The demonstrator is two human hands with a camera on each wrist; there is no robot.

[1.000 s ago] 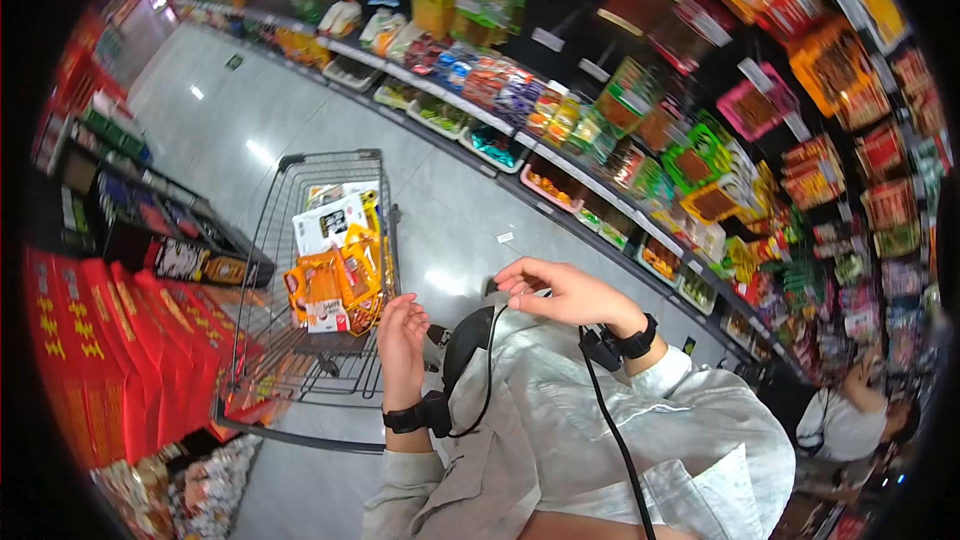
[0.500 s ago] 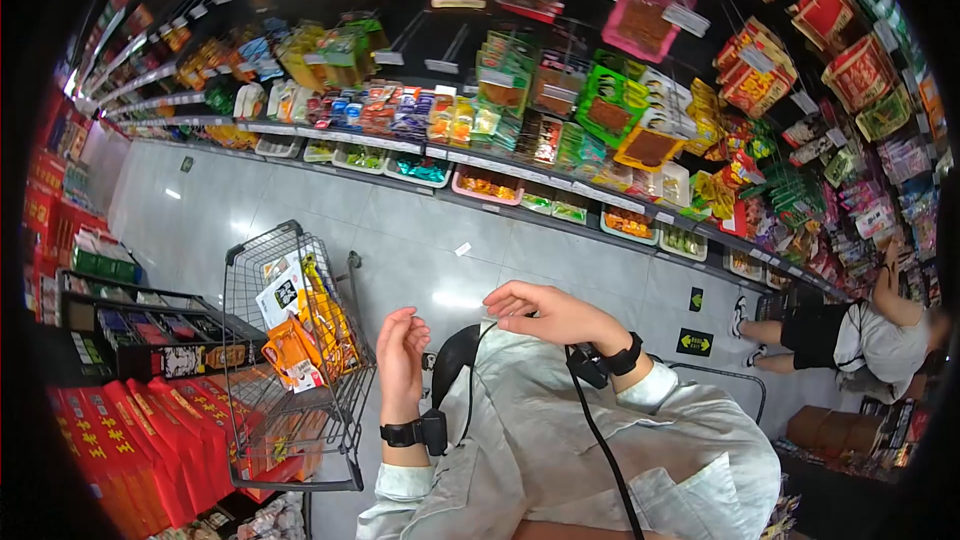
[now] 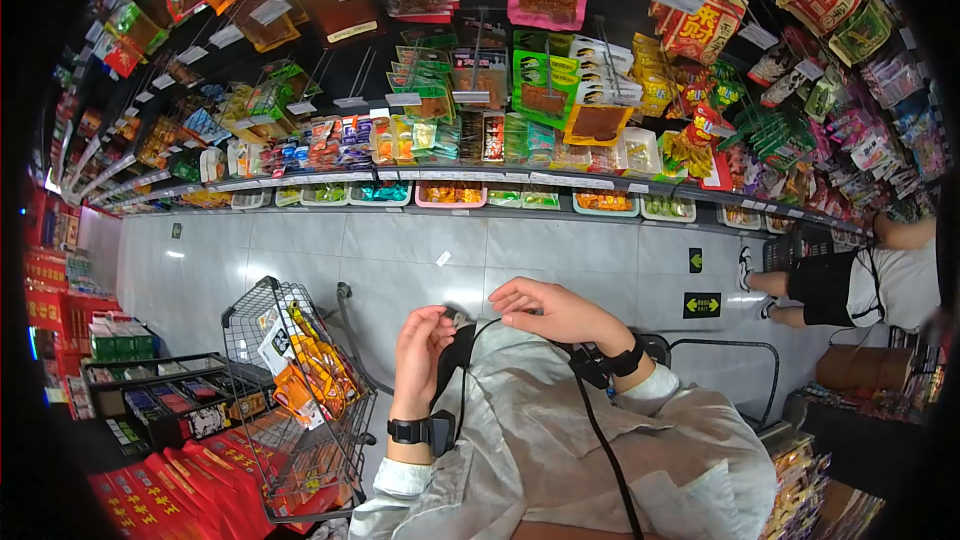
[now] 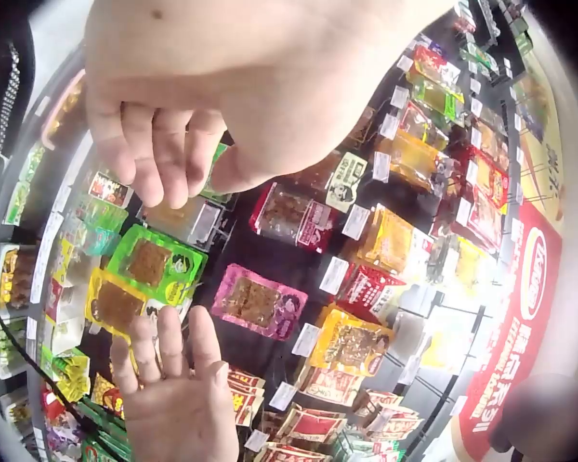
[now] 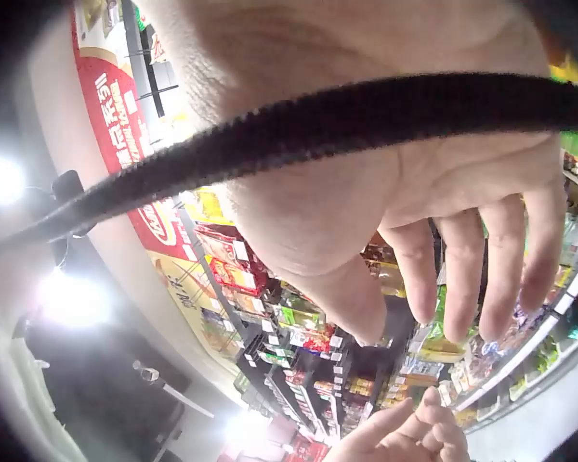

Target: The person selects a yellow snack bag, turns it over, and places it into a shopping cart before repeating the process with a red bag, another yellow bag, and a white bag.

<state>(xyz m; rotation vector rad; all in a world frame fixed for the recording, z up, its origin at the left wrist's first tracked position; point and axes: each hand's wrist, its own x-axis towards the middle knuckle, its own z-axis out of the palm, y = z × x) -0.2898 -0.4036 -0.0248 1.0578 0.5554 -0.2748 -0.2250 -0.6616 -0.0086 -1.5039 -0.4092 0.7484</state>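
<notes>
My left hand point(image 3: 420, 355) is raised in front of my body, fingers loosely bent and holding nothing. To its right, my right hand point(image 3: 550, 310) hovers palm inward with relaxed fingers, also empty. Each wrist wears a black strap with a small camera. In the left wrist view, a pink snack packet point(image 4: 260, 302) hangs on the rack beyond both hands. Left of me stands a wire shopping cart point(image 3: 248, 298). Inside it lie an orange packet point(image 3: 296, 396), yellow packets point(image 3: 328, 370) and a white packet point(image 3: 272, 342); neither hand touches the cart.
A long snack shelf point(image 3: 560, 180) runs across ahead, with hanging packets above and trays below. Red gift bags point(image 3: 170, 490) and a dark display stand point(image 3: 160, 410) flank the cart. At right, another person point(image 3: 890, 285) stands by the shelf. A black cable crosses my shirt.
The head view has turned right to face the shelf squarely. The cart now appears lower and tilted at the left. Both hands keep nearly the same pose, still empty.
</notes>
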